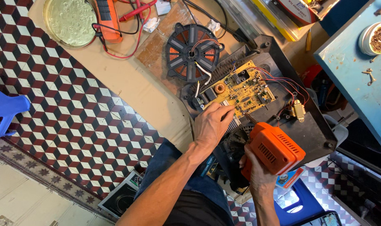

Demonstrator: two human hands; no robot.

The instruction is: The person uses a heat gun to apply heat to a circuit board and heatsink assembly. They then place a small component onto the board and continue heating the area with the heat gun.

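Checkered floor tiles in dark red, black and white run along the left of your view, and beside them a tan mat (127, 79) carries an opened black appliance housing (307, 129). Your left hand (210, 125) rests on the near edge of the yellow circuit board (245, 88) that lies inside that housing, fingers curled down and pressing on the board's edge near the ribbed metal heat sink; it steadies the board rather than closing around anything. Your right hand (257, 170) is clenched around the grip of an orange power drill (274, 148), whose slim bit angles up and left to meet the board just beside your left fingertips, though the exact contact spot is probably a screw too small to make out. Behind the board, a round black coil with copper windings (193, 51) sits on a wooden plank, white wires leading back to the board. Farther left lie an orange multimeter (108, 19) with red leads and a round metal tray (70, 21).
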